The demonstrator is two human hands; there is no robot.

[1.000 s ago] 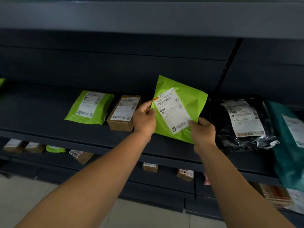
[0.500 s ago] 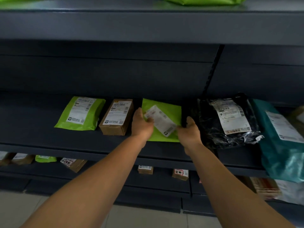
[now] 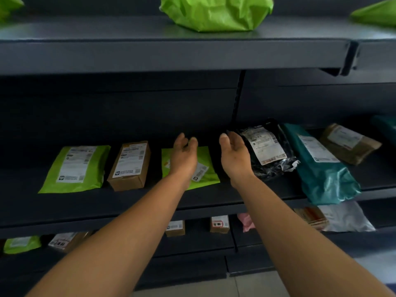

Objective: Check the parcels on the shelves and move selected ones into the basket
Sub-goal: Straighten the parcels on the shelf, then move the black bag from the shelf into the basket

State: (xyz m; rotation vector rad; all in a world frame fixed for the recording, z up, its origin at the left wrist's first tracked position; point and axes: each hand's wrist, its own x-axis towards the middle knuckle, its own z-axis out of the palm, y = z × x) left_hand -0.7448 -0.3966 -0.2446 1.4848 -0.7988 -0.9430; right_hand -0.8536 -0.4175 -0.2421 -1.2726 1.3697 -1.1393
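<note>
Checking step judged in hand; no basket is in view. Left hand [image 3: 183, 156] and right hand [image 3: 234, 156] are held apart, fingers loose, nothing gripped, above the middle shelf [image 3: 128, 207]. The green mailer [image 3: 209, 179] lies flat there, label up, partly hidden by the left hand. Next, another parcel is probably to be picked for inspection.

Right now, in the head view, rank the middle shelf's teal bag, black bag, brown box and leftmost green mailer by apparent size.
1. teal bag
2. leftmost green mailer
3. black bag and brown box: too alike to rank, and the right hand covers part of the bag.
</note>
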